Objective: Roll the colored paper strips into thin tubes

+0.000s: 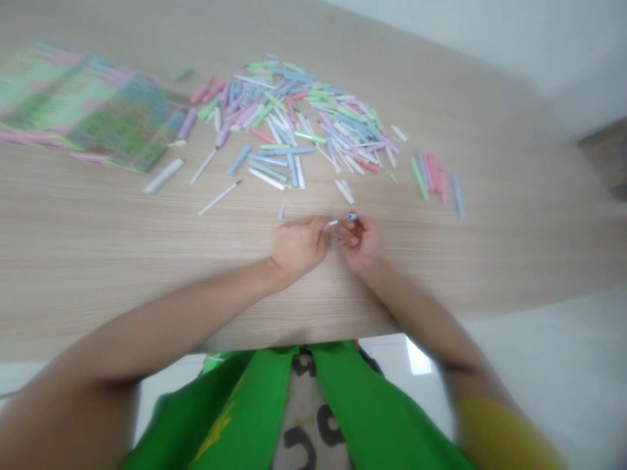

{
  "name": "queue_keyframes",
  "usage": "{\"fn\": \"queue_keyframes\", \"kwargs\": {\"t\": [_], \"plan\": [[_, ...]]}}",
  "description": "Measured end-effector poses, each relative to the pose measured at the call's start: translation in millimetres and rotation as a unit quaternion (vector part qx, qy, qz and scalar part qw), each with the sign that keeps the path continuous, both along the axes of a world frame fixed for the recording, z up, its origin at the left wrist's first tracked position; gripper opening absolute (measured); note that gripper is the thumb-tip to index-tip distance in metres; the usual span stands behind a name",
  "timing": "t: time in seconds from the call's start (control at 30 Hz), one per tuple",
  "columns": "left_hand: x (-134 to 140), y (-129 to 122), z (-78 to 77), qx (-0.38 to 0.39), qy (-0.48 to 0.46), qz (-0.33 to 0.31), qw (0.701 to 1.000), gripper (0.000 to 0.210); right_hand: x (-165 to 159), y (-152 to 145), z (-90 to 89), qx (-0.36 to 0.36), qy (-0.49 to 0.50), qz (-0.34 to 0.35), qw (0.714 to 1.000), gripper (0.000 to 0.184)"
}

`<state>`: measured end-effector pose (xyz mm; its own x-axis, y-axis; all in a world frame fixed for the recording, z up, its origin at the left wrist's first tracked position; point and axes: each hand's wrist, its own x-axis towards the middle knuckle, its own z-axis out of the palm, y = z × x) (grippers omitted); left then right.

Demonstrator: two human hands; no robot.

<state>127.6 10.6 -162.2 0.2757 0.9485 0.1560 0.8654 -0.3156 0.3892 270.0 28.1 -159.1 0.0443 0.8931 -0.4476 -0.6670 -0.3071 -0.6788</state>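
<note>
Close to the table's front edge, my left hand (298, 247) is closed with its fingertips on a slim white pen part (334, 222). My right hand (365, 247) is closed too, pinching a small blue pen piece (351, 217) at the other end of that white part. Blur hides whether the two pieces are joined. Just beyond my left hand lies a tiny bluish piece (281, 211). Two short white pieces (344, 191) lie ahead of my hands. A large loose pile of pastel pen parts (294, 111) spreads farther back.
Green, pink and blue barrels (428, 176) lie in a row at right, with a single blue one (458, 195) beside them. Thin white refills (220, 198) and a clear-white tube (164, 176) are at left. Patterned pastel packaging (117, 121) covers the back left of the wooden table (73, 261).
</note>
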Motion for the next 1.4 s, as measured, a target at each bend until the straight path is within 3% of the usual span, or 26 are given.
{"fn": "queue_keyframes", "kwargs": {"t": [0.27,0.63,0.93,1.17,1.4], "plan": [[1.0,-2.4,0.1,-0.004,0.022,0.010,1.000,0.041,0.5,-5.9,0.9,0.036,-0.061,0.021,0.997,0.039],[-0.4,-1.8,-0.6,-0.015,0.002,0.037,0.999,0.045,11.6,-3.8,7.0,-0.032,0.068,0.035,0.997,0.036],[-1.1,-4.8,-2.1,0.008,0.031,0.029,0.999,0.048,11.0,-6.0,7.0,-0.033,0.010,0.036,0.999,0.027],[-1.5,-6.1,-1.7,0.017,0.041,0.020,0.999,0.046,10.8,-7.9,5.1,-0.002,-0.022,0.070,0.997,0.027],[-5.1,0.9,-4.1,0.001,-0.007,-0.014,1.000,0.044,13.3,-10.2,-5.9,0.119,-0.134,0.132,0.975,0.044]]}}
